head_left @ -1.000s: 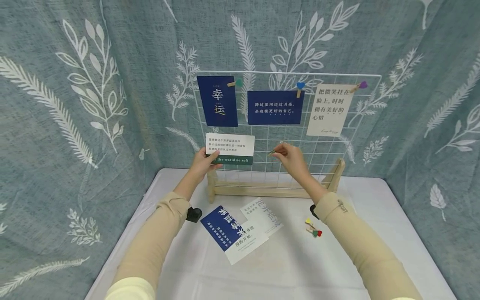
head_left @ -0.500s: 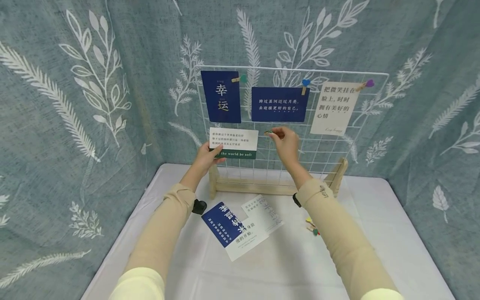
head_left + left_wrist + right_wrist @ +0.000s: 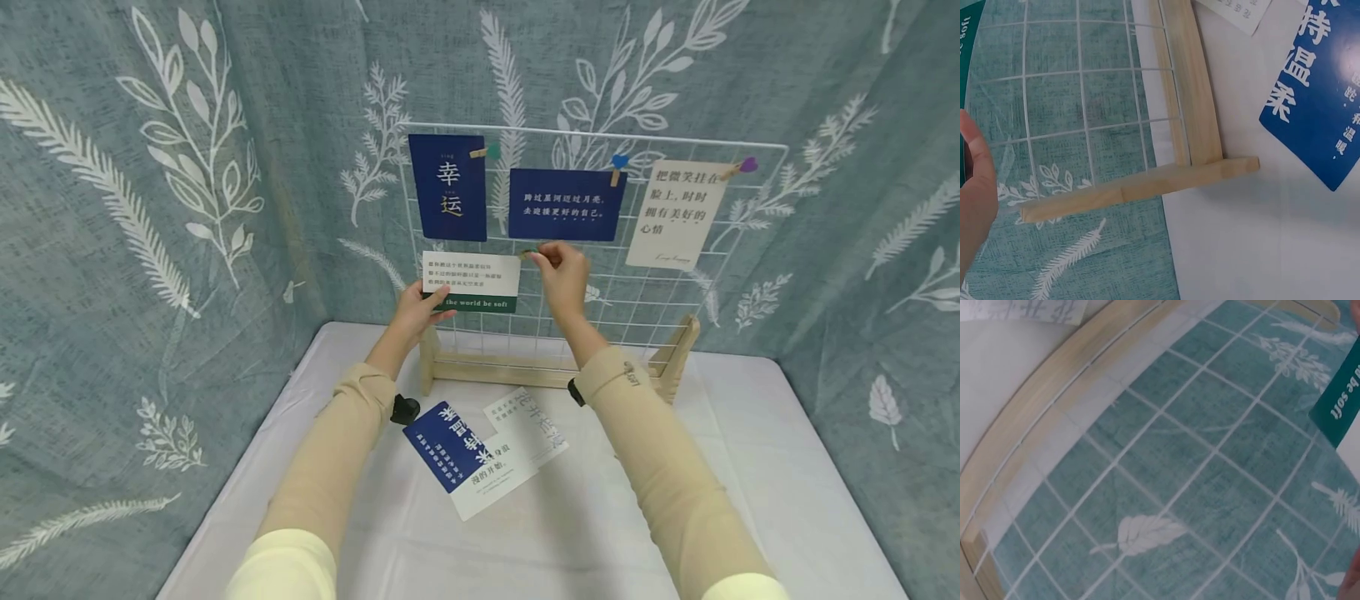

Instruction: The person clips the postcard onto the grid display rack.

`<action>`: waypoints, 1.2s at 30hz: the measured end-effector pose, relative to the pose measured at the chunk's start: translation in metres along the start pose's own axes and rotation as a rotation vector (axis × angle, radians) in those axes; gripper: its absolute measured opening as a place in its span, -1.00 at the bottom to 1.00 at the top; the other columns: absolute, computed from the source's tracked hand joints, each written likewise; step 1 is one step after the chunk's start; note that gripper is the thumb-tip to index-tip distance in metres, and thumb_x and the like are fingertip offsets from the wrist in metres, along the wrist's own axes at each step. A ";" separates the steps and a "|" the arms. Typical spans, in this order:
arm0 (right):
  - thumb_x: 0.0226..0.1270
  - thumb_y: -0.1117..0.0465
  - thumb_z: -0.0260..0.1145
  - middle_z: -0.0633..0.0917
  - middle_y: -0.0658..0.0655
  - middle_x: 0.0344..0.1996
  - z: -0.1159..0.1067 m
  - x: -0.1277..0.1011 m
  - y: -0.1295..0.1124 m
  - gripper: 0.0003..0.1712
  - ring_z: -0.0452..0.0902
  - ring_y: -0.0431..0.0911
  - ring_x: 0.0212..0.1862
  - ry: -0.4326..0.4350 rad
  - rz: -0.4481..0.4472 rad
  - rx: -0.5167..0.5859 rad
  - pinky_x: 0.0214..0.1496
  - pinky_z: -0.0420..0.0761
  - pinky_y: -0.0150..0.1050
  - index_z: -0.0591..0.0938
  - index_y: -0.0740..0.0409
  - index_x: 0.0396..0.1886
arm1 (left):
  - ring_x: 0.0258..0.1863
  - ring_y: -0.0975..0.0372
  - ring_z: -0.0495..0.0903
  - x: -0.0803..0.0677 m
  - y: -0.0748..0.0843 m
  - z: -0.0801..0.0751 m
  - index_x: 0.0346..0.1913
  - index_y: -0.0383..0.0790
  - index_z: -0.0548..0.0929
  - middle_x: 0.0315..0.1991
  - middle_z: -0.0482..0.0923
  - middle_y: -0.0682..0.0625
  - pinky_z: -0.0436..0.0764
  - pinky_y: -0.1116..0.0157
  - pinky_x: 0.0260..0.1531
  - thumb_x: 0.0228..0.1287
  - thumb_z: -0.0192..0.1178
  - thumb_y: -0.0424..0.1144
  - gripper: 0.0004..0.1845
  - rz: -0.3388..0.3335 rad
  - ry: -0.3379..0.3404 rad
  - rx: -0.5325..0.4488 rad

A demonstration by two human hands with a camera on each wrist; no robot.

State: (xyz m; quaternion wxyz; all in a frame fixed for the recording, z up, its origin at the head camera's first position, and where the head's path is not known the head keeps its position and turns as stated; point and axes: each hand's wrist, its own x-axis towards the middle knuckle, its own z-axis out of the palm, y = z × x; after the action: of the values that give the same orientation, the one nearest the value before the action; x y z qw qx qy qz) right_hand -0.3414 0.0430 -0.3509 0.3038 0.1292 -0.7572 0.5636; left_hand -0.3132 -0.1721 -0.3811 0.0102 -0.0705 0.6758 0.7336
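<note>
- White card with a green bottom band (image 3: pixel 470 282): you hold it flat against the white wire grid panel (image 3: pixel 645 292), below the dark blue portrait card (image 3: pixel 448 187).
- Your left hand (image 3: pixel 417 310): thumb and fingers pinch the card's lower left corner.
- Your right hand (image 3: pixel 558 271): fingertips closed on a small wooden clip (image 3: pixel 528 253) at the card's top right corner.
- Wooden stand (image 3: pixel 517 373): carries the panel on the white tablecloth (image 3: pixel 750 467).
- Loose cards (image 3: pixel 480 454): lying before the stand.

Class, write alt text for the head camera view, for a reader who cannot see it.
A person's left hand holds a white and green card against a white wire grid, while the right hand pinches a small clip at the card's top right corner. Three cards hang clipped above; more lie on the white table.
</note>
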 end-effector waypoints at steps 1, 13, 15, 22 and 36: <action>0.13 0.39 0.36 0.69 0.43 -0.35 0.002 0.000 0.000 -0.80 0.61 0.18 -0.35 0.008 0.009 0.002 -0.41 0.36 -0.67 0.63 0.52 -0.34 | -0.07 0.30 0.42 0.000 0.000 0.001 0.27 -0.31 0.28 -0.16 0.36 0.08 0.64 0.46 -0.13 0.43 -0.03 -0.26 -0.58 -0.001 0.002 -0.013; 0.18 0.37 0.33 0.71 0.39 -0.35 0.015 0.001 -0.004 -0.81 0.65 0.14 -0.34 0.008 0.055 0.017 -0.38 0.50 -0.54 0.66 0.49 -0.30 | -0.18 0.36 0.49 0.007 -0.001 0.006 0.23 -0.24 0.35 -0.18 0.41 0.10 0.63 0.52 -0.23 0.41 0.00 -0.26 -0.62 -0.001 0.061 -0.115; 0.18 0.38 0.32 0.71 0.40 -0.38 0.015 0.002 -0.003 -0.82 0.64 0.14 -0.36 0.009 0.052 0.011 -0.40 0.48 -0.53 0.66 0.49 -0.30 | -0.22 0.36 0.51 0.009 -0.002 0.007 0.24 -0.24 0.35 -0.16 0.43 0.10 0.63 0.54 -0.25 0.41 0.00 -0.26 -0.62 -0.002 0.068 -0.120; 0.21 0.41 0.29 0.70 0.43 -0.40 0.017 0.004 -0.001 -0.83 0.58 0.01 -0.50 -0.011 0.095 0.053 -0.52 0.43 -0.63 0.65 0.50 -0.28 | -0.41 0.37 0.59 0.010 -0.001 0.009 0.25 -0.22 0.35 -0.16 0.45 0.07 0.62 0.55 -0.31 0.40 0.02 -0.23 -0.60 -0.023 0.096 -0.134; 0.24 0.42 0.27 0.69 0.45 -0.29 0.022 0.005 0.000 -0.78 0.58 -0.05 -0.59 -0.032 0.235 0.160 -0.38 0.69 -0.12 0.61 0.52 -0.17 | -0.44 0.36 0.54 0.010 0.005 0.010 0.29 -0.26 0.29 -0.15 0.37 0.06 0.60 0.56 -0.35 0.39 0.03 -0.19 -0.53 -0.050 0.112 -0.094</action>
State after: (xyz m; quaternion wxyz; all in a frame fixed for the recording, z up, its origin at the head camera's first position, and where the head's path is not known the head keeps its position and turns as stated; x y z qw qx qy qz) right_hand -0.3520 0.0234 -0.3519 0.2124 0.0722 -0.7245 0.6518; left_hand -0.3247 -0.1631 -0.3769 -0.0125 -0.1290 0.6383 0.7588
